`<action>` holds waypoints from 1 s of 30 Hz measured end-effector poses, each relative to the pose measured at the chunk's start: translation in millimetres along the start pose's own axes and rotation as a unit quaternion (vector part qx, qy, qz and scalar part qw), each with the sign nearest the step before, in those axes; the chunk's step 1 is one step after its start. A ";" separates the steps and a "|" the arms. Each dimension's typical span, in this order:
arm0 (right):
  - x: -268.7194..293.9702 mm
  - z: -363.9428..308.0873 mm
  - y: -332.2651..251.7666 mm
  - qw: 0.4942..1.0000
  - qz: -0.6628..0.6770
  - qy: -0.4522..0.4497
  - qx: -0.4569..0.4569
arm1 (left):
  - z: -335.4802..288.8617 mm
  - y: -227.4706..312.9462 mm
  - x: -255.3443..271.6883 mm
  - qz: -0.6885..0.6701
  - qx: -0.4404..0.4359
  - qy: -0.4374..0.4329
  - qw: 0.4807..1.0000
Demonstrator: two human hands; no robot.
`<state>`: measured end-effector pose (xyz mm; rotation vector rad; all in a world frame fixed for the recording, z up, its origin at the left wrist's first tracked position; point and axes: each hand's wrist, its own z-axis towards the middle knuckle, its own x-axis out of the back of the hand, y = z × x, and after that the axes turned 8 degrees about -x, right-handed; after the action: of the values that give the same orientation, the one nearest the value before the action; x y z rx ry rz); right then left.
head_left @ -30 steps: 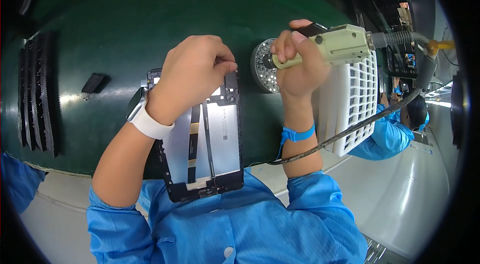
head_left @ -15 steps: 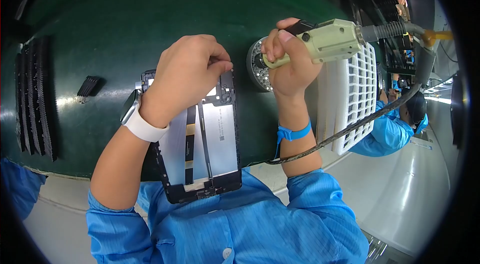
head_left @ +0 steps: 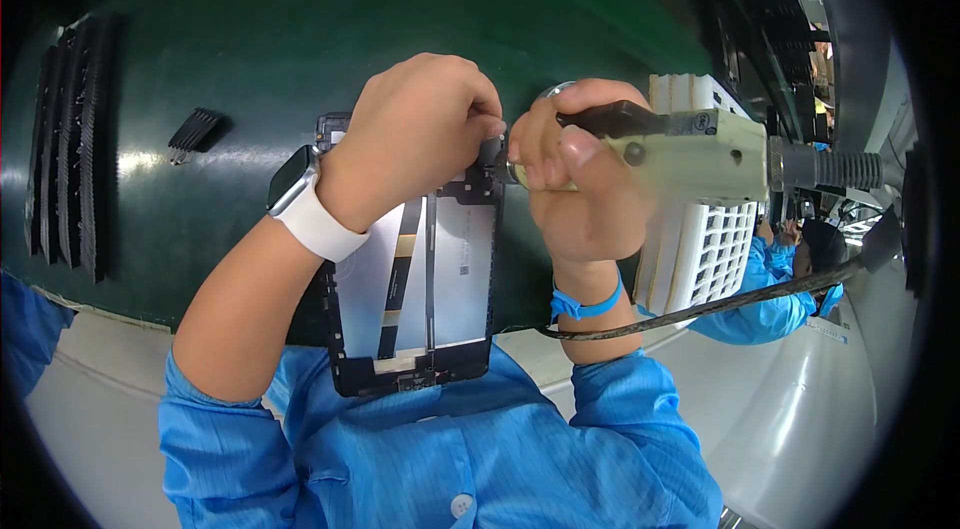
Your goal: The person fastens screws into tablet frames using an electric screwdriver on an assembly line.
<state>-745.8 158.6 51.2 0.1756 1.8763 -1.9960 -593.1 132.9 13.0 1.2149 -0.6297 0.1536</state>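
Note:
An opened tablet point(head_left: 465, 274) lies at the table's near edge, with pale metal plates, a black frame and a dark ribbon cable showing. My left hand point(head_left: 415, 144) bends over its upper part, thumb and fingers pinched at the upper right corner. Whatever those fingertips hold is too small to make out. Wrapped in my right hand point(head_left: 590, 184) is a pale green electric screwdriver point(head_left: 715, 164), held nearly level. Its tip points left, at that same corner beside my left fingertips. The round metal dish point(head_left: 556, 89) shows only a sliver of rim behind my right hand.
Black toothed strips point(head_left: 70, 149) stand at the far left, and a small bundle of black pieces point(head_left: 196, 131) lies nearer. White grid trays point(head_left: 722, 244) are stacked at the right. A cable point(head_left: 700, 307) passes my right wrist; a co-worker's blue sleeve point(head_left: 745, 314) shows beyond.
My right hand has brought the screwdriver from the round dish leftward and down to the tablet's upper right corner. My left hand stays pinched at that corner. The whole view has shifted slightly.

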 end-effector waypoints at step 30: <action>60.0 -4.5 -19.5 0.988 -0.064 0.082 0.116 | -98.4 31.4 26.7 0.330 -0.131 -0.101 0.929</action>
<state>-808.6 151.6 47.8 0.2994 1.7861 -2.3512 -548.5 227.7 33.1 0.7265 -1.1908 0.4957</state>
